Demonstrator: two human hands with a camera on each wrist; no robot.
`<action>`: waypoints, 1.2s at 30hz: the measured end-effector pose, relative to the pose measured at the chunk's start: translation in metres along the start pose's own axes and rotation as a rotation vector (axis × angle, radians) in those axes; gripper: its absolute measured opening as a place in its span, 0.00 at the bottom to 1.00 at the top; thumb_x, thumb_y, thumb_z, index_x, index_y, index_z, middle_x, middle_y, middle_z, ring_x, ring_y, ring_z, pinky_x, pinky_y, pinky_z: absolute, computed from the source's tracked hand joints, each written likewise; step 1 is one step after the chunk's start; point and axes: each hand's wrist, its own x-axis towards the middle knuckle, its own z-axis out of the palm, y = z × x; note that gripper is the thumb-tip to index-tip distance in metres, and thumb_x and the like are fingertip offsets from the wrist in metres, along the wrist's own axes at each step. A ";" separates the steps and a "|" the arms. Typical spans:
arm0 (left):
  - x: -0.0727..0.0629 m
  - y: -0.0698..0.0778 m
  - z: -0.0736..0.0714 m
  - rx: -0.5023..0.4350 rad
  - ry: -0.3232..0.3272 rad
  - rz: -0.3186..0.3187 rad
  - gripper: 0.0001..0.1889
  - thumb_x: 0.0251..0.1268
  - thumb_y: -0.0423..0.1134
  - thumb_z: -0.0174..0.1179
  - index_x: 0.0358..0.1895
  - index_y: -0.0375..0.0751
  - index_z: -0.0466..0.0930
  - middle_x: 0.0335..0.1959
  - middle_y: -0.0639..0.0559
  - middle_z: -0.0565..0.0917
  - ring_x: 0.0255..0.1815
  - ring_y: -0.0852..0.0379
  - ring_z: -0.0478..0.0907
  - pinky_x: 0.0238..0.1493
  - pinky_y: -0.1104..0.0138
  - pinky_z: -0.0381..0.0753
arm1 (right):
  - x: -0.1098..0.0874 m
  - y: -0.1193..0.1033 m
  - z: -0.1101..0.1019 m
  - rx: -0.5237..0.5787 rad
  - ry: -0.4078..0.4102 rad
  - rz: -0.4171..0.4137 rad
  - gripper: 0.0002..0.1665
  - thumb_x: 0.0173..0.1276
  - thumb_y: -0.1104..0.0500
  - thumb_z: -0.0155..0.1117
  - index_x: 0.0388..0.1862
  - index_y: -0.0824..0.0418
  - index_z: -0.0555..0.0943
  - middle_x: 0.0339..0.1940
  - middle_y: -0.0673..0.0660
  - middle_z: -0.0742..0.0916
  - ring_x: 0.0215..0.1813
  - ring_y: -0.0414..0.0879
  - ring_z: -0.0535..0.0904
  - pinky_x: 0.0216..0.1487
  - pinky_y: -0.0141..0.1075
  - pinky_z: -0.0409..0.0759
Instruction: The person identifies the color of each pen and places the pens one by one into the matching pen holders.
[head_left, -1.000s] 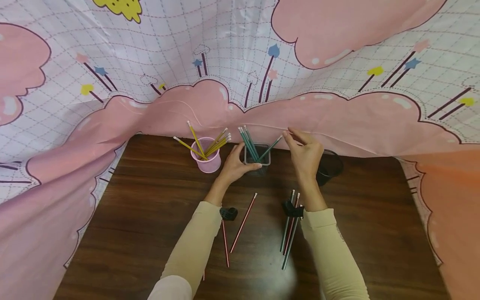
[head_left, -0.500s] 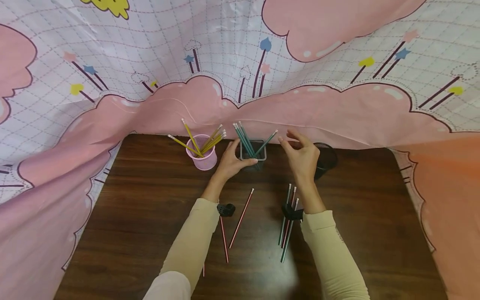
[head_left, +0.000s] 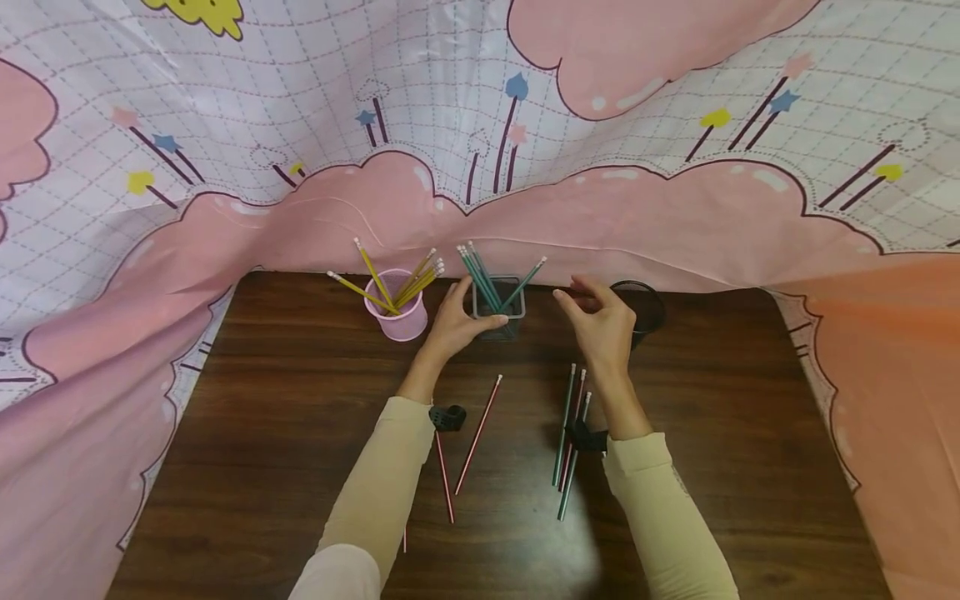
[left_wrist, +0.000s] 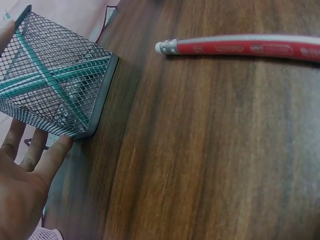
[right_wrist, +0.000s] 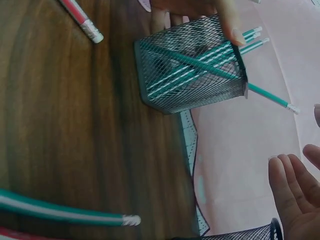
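A square black mesh pencil holder [head_left: 501, 328] stands at the back of the table with several green pencils [head_left: 477, 277] in it. One pencil leans alone to the right. My left hand [head_left: 450, 327] grips the holder, thumb at its front rim and fingers along its left side. In the left wrist view, fingertips touch the mesh near the base of the holder [left_wrist: 55, 90]. My right hand [head_left: 607, 335] hovers just right of the holder, fingers loosely bent and holding nothing. The right wrist view shows its fingers [right_wrist: 287, 185] apart from the pencils.
Left of the holder is a pink cup [head_left: 406, 323] with yellow pencils. A round black mesh cup [head_left: 647, 310] stands partly behind my right hand. Red pencils [head_left: 477, 437] lie in front, and a mixed group with green pencils [head_left: 564, 429] lies to the right.
The right fingers have come off the end of the leaning green pencil, which now rests in the holder. My right hand has lowered slightly; the left stays on the holder.
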 end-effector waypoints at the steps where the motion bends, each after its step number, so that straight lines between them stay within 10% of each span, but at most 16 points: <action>1: 0.000 0.000 0.000 0.003 0.000 0.000 0.55 0.46 0.58 0.76 0.78 0.51 0.56 0.75 0.42 0.61 0.75 0.42 0.58 0.71 0.45 0.62 | -0.002 0.001 0.000 -0.012 -0.010 0.003 0.23 0.58 0.49 0.77 0.51 0.59 0.87 0.44 0.53 0.90 0.38 0.47 0.88 0.34 0.22 0.80; 36: 0.001 -0.003 0.000 -0.021 -0.003 0.037 0.53 0.47 0.56 0.77 0.77 0.54 0.57 0.72 0.44 0.64 0.74 0.43 0.60 0.70 0.45 0.65 | -0.038 0.030 -0.014 -0.148 -0.114 0.088 0.26 0.61 0.43 0.74 0.55 0.54 0.86 0.43 0.53 0.90 0.38 0.48 0.86 0.25 0.24 0.78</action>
